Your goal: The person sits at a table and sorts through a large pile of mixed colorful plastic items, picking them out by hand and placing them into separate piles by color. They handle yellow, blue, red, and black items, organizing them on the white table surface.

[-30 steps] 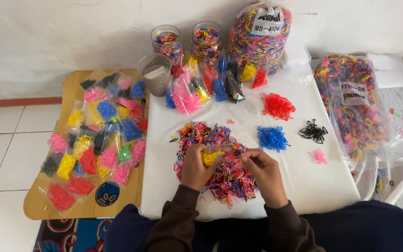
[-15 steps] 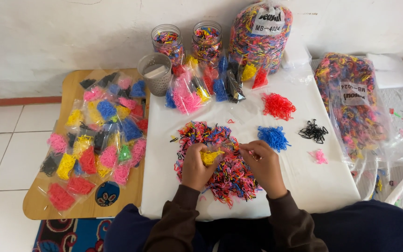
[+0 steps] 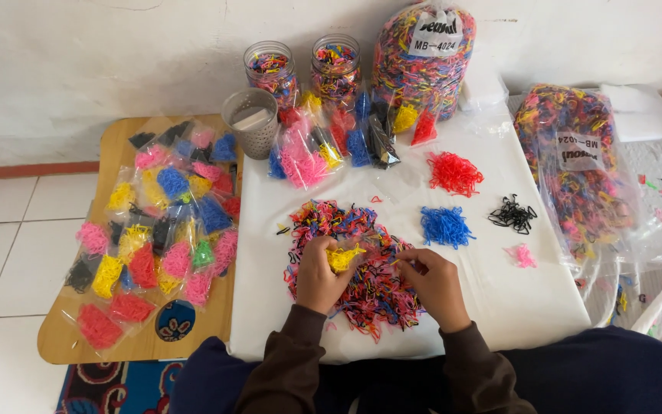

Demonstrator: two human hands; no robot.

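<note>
Left hand [image 3: 317,277] on the mixed heap of small elastic bands [image 3: 354,264], near centre of the white tabletop [image 3: 499,307]; its grip clamped on a yellow clump [image 3: 344,257]. Right hand [image 3: 436,285] just right of it, fingers pinched together on a band or two. Sorted piles farther right: red [image 3: 453,172], blue [image 3: 444,226], black [image 3: 512,215], pink [image 3: 522,255].
</note>
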